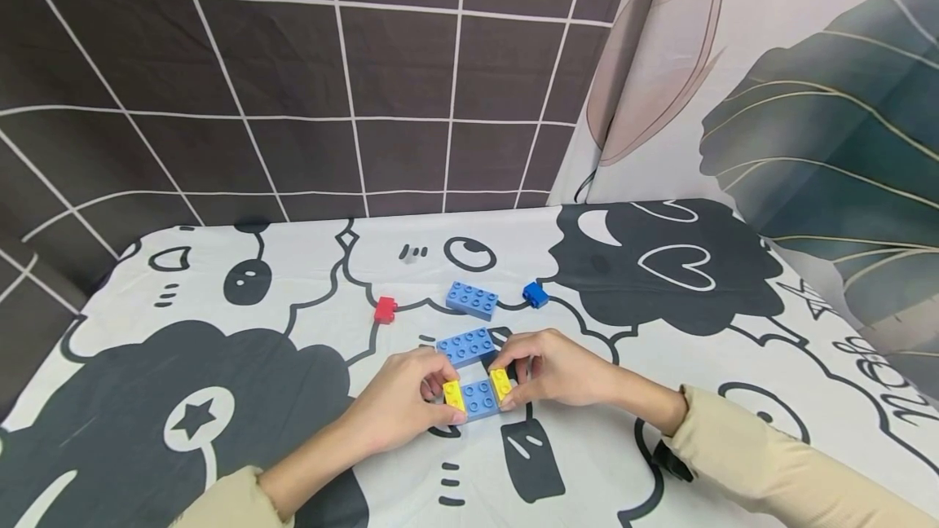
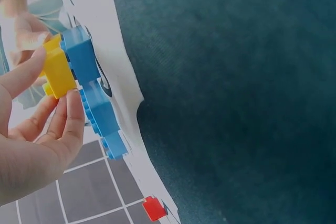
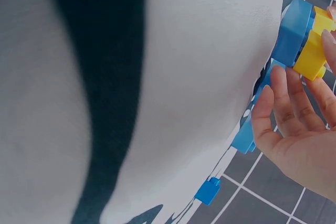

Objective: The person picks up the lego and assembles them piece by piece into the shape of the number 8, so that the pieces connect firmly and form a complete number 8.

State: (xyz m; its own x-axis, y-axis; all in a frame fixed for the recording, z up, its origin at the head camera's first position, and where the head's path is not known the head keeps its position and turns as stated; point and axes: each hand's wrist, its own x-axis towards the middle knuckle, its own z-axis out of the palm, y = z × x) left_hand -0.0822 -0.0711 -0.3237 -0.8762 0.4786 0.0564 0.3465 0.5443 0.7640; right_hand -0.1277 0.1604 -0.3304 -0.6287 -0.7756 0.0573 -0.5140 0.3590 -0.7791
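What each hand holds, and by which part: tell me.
The left hand pinches the left yellow building brick, and the right hand the right yellow building brick, each by its near and far ends, between thumb and fingers.

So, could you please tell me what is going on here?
Someone's left hand pinches a yellow brick and the right hand pinches a second yellow brick, both on top of a light blue brick, at opposite ends. Farther off on the patterned cloth lie two more light blue bricks, with a red brick to their left and a small dark blue brick to their right.
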